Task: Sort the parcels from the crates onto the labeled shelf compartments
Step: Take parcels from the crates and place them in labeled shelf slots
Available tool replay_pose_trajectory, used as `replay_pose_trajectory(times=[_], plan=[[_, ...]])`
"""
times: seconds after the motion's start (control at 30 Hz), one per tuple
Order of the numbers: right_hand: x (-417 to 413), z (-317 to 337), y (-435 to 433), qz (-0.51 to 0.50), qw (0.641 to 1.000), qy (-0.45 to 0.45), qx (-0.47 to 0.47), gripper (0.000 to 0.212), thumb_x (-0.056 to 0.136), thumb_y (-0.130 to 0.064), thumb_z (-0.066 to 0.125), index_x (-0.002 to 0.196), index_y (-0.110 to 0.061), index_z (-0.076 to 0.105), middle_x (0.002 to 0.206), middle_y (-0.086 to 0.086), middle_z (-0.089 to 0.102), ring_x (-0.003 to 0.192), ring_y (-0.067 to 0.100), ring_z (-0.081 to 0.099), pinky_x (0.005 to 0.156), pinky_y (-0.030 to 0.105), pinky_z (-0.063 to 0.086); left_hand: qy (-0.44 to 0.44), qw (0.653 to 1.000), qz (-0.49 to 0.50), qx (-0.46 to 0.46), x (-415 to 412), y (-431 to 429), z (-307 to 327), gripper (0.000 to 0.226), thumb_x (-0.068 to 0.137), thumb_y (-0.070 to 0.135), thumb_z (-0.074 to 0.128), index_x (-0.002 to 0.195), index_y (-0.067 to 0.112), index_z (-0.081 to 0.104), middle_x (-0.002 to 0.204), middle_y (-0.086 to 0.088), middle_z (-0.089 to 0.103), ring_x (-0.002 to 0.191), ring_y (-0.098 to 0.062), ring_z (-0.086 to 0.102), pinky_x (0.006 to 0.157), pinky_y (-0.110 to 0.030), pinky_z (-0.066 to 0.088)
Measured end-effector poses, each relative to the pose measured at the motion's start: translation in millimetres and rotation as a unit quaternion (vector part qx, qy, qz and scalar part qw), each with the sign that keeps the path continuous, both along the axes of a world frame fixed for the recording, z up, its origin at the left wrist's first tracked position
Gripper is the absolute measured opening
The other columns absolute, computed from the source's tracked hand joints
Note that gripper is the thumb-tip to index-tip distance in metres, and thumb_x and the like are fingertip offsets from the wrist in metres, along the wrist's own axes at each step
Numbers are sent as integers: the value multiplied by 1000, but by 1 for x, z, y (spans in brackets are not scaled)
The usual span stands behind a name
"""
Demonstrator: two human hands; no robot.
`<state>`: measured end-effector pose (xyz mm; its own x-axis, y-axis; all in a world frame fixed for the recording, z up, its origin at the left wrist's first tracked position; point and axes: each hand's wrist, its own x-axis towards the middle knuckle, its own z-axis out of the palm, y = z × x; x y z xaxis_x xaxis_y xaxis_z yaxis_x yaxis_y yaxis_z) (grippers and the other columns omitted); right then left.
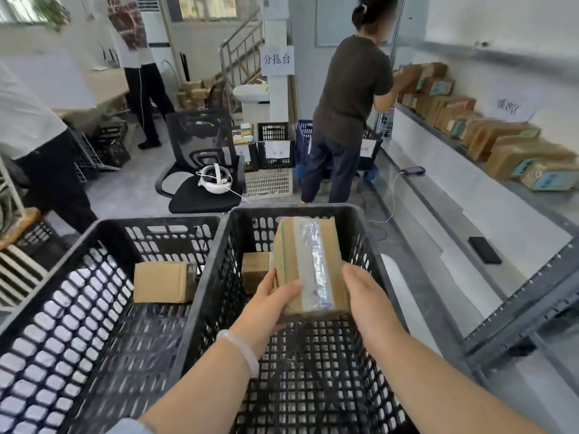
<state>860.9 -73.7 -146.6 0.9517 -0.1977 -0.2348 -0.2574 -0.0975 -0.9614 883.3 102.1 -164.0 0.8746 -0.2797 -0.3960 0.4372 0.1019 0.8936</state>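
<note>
A brown cardboard parcel (308, 261) sealed with clear tape is held up above the right black crate (216, 270). My left hand (269, 303) grips its left near corner, thumb on top. My right hand (365, 292) holds its right side. Another small parcel (254, 269) lies in the right crate behind the held one. The left black crate (103, 242) holds one brown parcel (163, 281). The grey metal shelf (438, 195) runs along the right wall, with several parcels (488, 142) lined on its upper level.
A person in a dark shirt (351, 98) stands at the far end of the shelf, handling parcels. A black office chair (200, 170) with a white headset stands beyond the crates. Labeled crates (275, 145) stack against a pillar. Two phones (485, 249) lie on the shelf. Other people stand at left.
</note>
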Motion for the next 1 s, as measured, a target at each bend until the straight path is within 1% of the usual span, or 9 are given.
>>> replay_pose_trajectory(times=[0.13, 0.2, 0.27, 0.33, 0.43, 0.6, 0.73, 0.9, 1.0], plan=[[3, 0, -8, 1, 989, 73, 127, 53, 93, -53, 55, 142, -38, 43, 130, -9, 57, 116, 16, 58, 104, 47, 46, 82, 990, 12, -117, -7, 0, 5, 55, 80, 44, 64, 131, 23, 56, 121, -8, 72, 116, -29, 65, 101, -48, 49], [2, -3, -11, 3, 987, 77, 142, 60, 92, -48, 60, 146, -38, 37, 129, -9, 59, 110, 17, 64, 97, 47, 52, 35, 996, 42, -77, -8, -2, 6, 39, 93, 34, 60, 130, 21, 59, 115, -6, 74, 110, -25, 69, 99, -48, 51], [-2, -1, -12, 10, 997, 48, 58, 66, 91, -43, 63, 148, -38, 32, 125, -12, 61, 107, 13, 65, 97, 42, 52, -58, 995, 81, 29, -7, 1, 4, 29, 98, 19, 58, 126, 27, 62, 105, 4, 76, 98, -16, 73, 88, -40, 58], [-6, 5, -11, 5, 1000, 6, -11, 71, 89, -39, 67, 148, -37, 28, 124, -15, 58, 107, 7, 60, 92, 27, 49, -99, 987, 106, 75, -6, 4, 7, 37, 96, 15, 62, 128, 34, 57, 101, 10, 76, 91, -8, 73, 79, -32, 60], [-7, 8, -7, 11, 998, -34, -58, 74, 87, -33, 70, 147, -39, 26, 122, -21, 54, 104, -3, 55, 74, 10, 42, -100, 990, 68, 68, -6, 5, 10, 50, 93, 34, 67, 140, 32, 50, 109, 10, 74, 97, -6, 72, 94, -41, 56], [-9, 7, -1, 23, 991, -70, -114, 77, 87, -32, 70, 147, -45, 24, 134, -22, 45, 119, -1, 46, 86, 13, 43, -100, 993, 40, 39, -2, 10, 10, 67, 66, 54, 84, 125, 56, 51, 124, 7, 67, 113, -13, 67, 101, -48, 52], [-11, 7, 3, 24, 987, -88, -131, 76, 87, -30, 69, 146, -48, 26, 137, -23, 46, 124, -1, 46, 103, 30, 47, -110, 992, 58, 11, 0, 14, 5, 54, 93, 22, 67, 137, 46, 48, 129, 4, 65, 110, -14, 69, 97, -49, 55], [-15, 13, 8, 17, 979, -122, -160, 74, 89, -24, 68, 146, -46, 26, 130, -33, 42, 113, -23, 39, 90, 6, 39, -140, 990, 9, 13, 5, 19, 11, 62, 93, 14, 66, 141, 47, 44, 132, 7, 64, 112, -16, 68, 96, -48, 55], [-20, 13, 6, 3, 975, -124, -182, 76, 88, -30, 69, 145, -50, 24, 137, -31, 41, 121, -17, 38, 105, 18, 39, -145, 989, -2, 5, 14, 21, 14, 69, 80, 26, 77, 138, 50, 48, 135, 7, 62, 116, -18, 66, 97, -48, 55]])
